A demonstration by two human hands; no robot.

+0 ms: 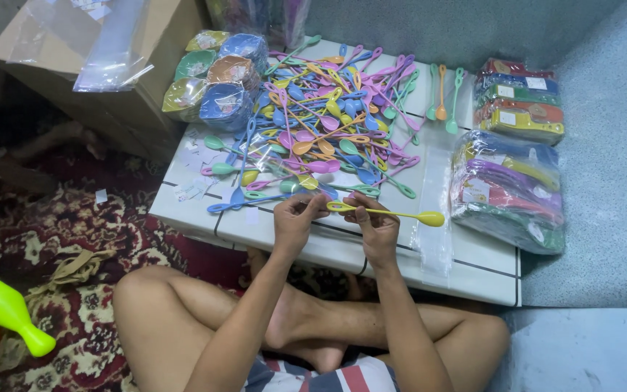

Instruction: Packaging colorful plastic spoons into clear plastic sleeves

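My left hand (pixel 296 216) and my right hand (pixel 375 225) meet over the front edge of a low white table (pixel 270 229). Together they pinch a yellow long-handled plastic spoon (pixel 408 215) that lies level, its bowl pointing right. Just beyond my fingers spreads a big loose pile of coloured plastic spoons (pixel 328 123) in pink, blue, green, yellow and orange. Three spoons (pixel 443 94) lie apart in a row at the back right. A clear plastic sleeve (pixel 435 218) lies flat on the table under the spoon's bowl.
Bagged bundles of spoons (pixel 509 189) and stacked coloured packs (pixel 520 101) sit on the table's right. Wrapped small bowls (pixel 215 80) stand at back left beside a cardboard box (pixel 110 65). A green plastic bowling pin (pixel 9 312) lies on the patterned carpet. My crossed legs are below.
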